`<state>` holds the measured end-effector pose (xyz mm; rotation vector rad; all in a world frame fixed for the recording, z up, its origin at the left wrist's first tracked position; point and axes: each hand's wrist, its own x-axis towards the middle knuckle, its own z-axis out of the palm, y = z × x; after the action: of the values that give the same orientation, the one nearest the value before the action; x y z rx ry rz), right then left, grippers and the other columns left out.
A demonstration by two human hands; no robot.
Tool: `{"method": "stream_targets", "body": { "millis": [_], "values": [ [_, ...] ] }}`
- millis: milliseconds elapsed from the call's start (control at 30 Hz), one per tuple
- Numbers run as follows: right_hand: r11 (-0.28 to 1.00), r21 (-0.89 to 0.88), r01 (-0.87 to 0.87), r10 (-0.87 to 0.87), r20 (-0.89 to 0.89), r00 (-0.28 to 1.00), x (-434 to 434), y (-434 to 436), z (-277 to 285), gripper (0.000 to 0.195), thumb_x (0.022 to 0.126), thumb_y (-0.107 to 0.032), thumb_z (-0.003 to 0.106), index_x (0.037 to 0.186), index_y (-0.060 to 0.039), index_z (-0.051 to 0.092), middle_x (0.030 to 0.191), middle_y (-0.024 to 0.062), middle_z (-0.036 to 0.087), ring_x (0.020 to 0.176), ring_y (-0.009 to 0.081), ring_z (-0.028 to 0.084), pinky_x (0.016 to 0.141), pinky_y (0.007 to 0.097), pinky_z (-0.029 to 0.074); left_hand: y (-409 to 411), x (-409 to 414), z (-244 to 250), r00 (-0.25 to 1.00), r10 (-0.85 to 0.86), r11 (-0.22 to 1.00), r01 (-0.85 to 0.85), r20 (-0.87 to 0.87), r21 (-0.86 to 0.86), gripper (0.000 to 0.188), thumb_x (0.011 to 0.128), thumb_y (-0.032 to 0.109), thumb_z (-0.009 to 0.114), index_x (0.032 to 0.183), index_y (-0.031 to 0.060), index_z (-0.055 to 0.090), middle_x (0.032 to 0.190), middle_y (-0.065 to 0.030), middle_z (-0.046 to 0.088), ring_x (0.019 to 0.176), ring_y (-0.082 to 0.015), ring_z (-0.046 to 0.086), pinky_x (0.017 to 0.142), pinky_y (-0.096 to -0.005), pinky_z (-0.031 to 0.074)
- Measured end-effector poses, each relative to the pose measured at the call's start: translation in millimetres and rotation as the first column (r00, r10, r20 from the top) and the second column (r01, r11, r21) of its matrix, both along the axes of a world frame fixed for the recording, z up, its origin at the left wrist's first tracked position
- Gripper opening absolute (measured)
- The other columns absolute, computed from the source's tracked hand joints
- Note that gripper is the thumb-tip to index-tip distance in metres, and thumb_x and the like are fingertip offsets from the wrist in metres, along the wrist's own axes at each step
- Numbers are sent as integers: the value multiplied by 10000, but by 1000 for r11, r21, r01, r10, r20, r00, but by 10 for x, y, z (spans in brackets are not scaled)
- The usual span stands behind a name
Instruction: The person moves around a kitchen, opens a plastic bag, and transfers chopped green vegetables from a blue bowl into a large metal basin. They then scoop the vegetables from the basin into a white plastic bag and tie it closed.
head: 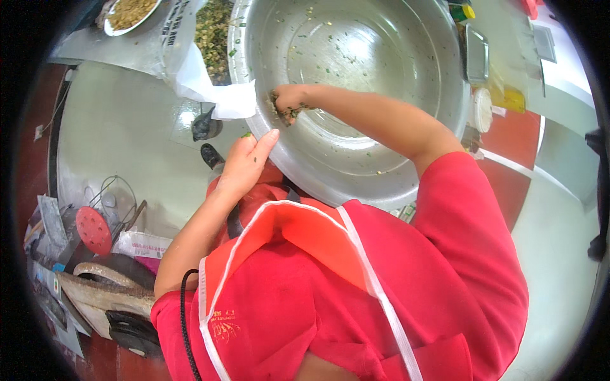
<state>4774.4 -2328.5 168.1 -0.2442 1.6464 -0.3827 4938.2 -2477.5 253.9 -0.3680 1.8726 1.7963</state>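
A large metal basin (348, 157) stands before me, its walls dotted with bits of chopped greens. Inside it, near the left wall, my right hand (291, 101) is curled around a small clump of chopped green mixture (299, 110). The fingertips are partly hidden by the clump. My left hand (250, 155) grips the basin's near-left rim, thumb on top; its other fingers are partly out of sight below. A green scrap sticks to that hand. Just left of the basin, a white plastic bag (190, 71) lies around a heap of chopped filling (212, 40).
A white bowl of brown crumbly food (131, 14) stands at upper left. Beyond the basin's right side are a metal tray (476, 53) and a round white lid (482, 110). At lower left, a red perforated disc (93, 230) lies near a wooden board (102, 297).
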Motion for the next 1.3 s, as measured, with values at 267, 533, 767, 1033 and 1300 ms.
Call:
{"method": "stream_targets", "body": {
  "millis": [267,533,767,1033,1300],
  "values": [
    [933,-302,194,-188,52,981,-296,-278,721,177,636,-25,621,802,30,646,695,90,649,611,153,599,519,276,420,-22,12,88,1000,-24,999,24,10,-37,527,911,491,480,661,33,556,552,2,480,499,-90,435,467,-261,346],
    [896,-399,193,-260,-120,958,-588,-516,1369,132,683,-41,591,796,20,623,798,99,670,637,138,559,529,267,400,22,28,63,999,-15,995,12,-34,-96,596,918,476,464,700,-74,534,552,-133,443,548,-197,464,585,-373,412],
    [849,-488,202,-287,-104,952,-792,-777,1716,352,702,29,472,1035,78,576,997,140,653,828,147,668,544,233,420,-15,-11,156,1000,-19,1000,19,16,-12,580,913,466,484,714,-74,553,604,-153,525,581,-199,526,618,-349,448],
    [958,-284,32,-128,-326,937,-892,-1166,1850,226,793,-99,516,919,45,637,783,76,649,616,121,584,509,246,404,-110,85,240,995,-65,998,65,-82,9,491,929,419,472,830,-45,601,679,-103,611,631,-208,591,656,-327,461],
    [947,-281,-158,-45,-600,799,-827,-1172,1721,145,764,-111,549,736,-5,645,637,64,654,681,239,661,603,328,525,-179,48,301,996,-63,997,60,-59,-53,486,928,420,460,791,-30,582,680,-112,605,630,-221,578,647,-324,458]
  ]
}}
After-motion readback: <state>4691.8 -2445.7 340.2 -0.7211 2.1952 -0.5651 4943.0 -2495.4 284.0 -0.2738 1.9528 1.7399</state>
